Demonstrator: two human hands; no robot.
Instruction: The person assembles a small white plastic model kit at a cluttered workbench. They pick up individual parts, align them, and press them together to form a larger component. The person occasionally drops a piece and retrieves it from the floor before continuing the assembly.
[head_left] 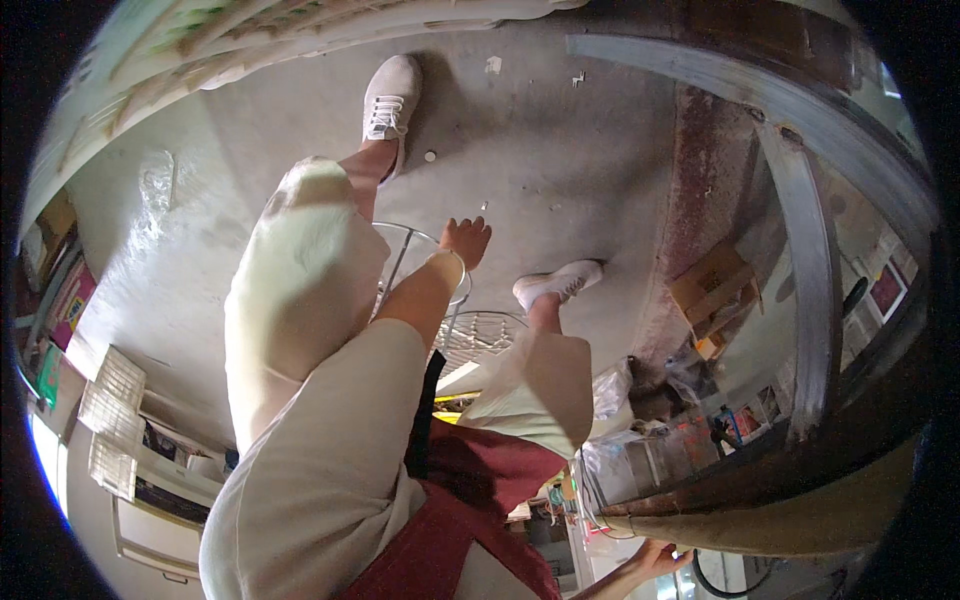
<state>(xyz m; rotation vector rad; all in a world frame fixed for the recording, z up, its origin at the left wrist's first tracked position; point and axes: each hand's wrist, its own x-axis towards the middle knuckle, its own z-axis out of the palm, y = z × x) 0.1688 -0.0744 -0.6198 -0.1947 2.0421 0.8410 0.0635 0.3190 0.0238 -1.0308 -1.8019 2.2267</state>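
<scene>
My left hand point(466, 242) reaches down low over the floor, its fingers a little apart and nothing visible in them. The forearm passes over a round metal wire frame point(402, 232) between my legs, and a metal ring point(463, 284) shows beside the wrist. Just beyond the fingertips lies a tiny pale scrap point(485, 205). At the lower right, my right hand point(655, 562) is at the edge of a long tan board point(780, 528), its fingers bent against that edge; part of the grip is hidden. A dark red apron point(480, 470) hangs below my body.
Both light shoes stand on the grey floor point(580, 160). A metal frame with a grey upright point(805, 270) rises at right, beside an opened cardboard box point(715, 290). Plastic bags point(612, 388) and clutter lie nearby. Clear plastic wrap point(153, 195) and white racks point(112, 410) are at left.
</scene>
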